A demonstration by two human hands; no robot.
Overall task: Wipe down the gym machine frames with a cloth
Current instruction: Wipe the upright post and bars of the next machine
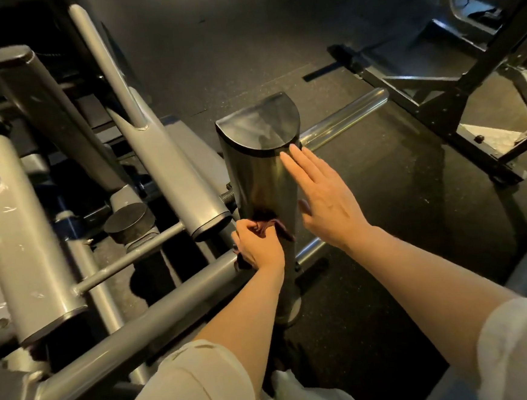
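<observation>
- Left hand [257, 245] grips a bunched dark cloth [268, 223] against the lower part of the upright post [262, 181].
- Right hand [321, 195], fingers straight, lies flat on the post's right side below its cap.

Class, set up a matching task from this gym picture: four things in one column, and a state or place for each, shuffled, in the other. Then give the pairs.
Things
1. left hand
2. right hand
3. cloth
4. chrome bar

States
A. bunched against the dark post
B. lying behind the post
C. fingers straight, beside the post
D. gripping the cloth

Pairs: 1-D, 2-C, 3-A, 4-B
</observation>
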